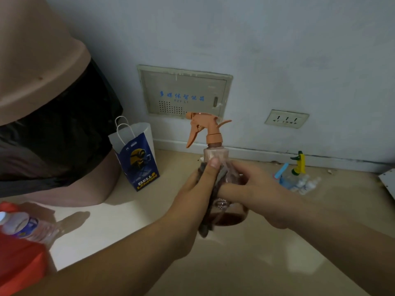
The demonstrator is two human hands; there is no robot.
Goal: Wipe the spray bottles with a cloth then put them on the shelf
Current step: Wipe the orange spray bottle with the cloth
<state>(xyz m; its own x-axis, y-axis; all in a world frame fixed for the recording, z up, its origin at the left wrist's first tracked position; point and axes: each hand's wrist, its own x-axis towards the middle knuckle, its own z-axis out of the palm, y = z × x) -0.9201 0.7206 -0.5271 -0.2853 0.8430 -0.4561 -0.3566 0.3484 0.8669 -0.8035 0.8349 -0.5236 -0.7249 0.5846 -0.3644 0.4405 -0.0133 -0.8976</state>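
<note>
One translucent spray bottle (229,213) (orange trigger (193,134)), limp grey cloth (204,229)

pale wall (277,39), beige floor (256,263), wall socket (286,119)

Filmed from one wide-angle camera worn on the head, the only view given. Faced forward and down toward a pale grey painted wall (277,50) and a glossy beige floor (256,265). Sat very near the left hand (198,189) and right hand (256,189), with forearms entering from the bottom edge. Centred a clear brown-tinted plastic spray bottle (226,212) and a dark grey cloth (204,228). Caught a blue-and-white paper carrier bag (136,159) at left, well apart. Bowed straight lines toward the frame edges.
</note>
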